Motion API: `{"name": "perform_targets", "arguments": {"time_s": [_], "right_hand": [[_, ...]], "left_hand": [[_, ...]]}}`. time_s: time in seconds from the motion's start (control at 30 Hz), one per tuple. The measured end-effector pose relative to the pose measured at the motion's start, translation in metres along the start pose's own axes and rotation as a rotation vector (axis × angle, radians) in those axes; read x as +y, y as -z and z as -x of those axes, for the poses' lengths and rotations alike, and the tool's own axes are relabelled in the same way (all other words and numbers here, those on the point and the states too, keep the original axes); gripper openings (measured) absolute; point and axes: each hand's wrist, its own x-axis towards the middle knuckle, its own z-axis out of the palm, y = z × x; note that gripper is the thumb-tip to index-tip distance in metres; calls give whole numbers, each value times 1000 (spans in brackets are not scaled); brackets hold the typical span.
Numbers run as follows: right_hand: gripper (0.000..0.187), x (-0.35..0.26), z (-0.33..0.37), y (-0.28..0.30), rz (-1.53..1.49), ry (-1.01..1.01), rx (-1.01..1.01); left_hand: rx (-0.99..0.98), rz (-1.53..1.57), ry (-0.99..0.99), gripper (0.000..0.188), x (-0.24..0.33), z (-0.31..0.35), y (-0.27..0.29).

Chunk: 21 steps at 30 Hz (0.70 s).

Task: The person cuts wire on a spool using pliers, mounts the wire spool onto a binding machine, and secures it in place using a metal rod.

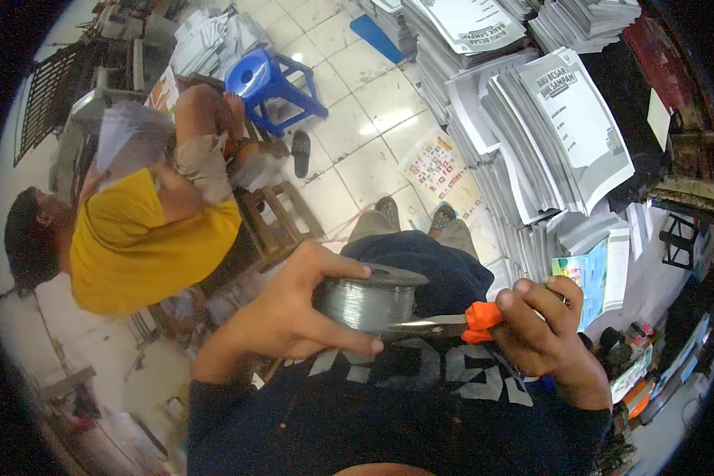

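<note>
My left hand [293, 309] wraps round a spool of thin silvery wire [371, 305], thumb on the upper rim and a finger along the lower side. I hold the spool before my chest, tilted so its wound side shows. In my right hand [543, 325] is a pair of scissors with orange handles [480, 320]. Its blades [430, 323] point left, and their tips reach the lower right side of the spool. Whether the blades touch the wire I cannot tell. My fingers hide part of the handles.
To the left a person in a yellow shirt [139, 250] sits bent over papers, beside a wooden stool [271, 226]. A blue plastic stool [282, 87] stands farther off. Tall stacks of printed booklets [531, 151] rise at right. A colourful sheet [439, 168] lies on the tiles.
</note>
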Motion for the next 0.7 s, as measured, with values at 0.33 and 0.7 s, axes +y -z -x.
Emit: {"name": "perform_targets", "arguments": {"time_s": [0.33, 0.7], "right_hand": [[22, 1, 5, -16, -28, -37, 111], [15, -6, -18, -43, -106, -186, 6]], "left_hand": [[20, -8, 7, 42, -2, -3, -4], [349, 291, 66, 56, -15, -7, -22]]}}
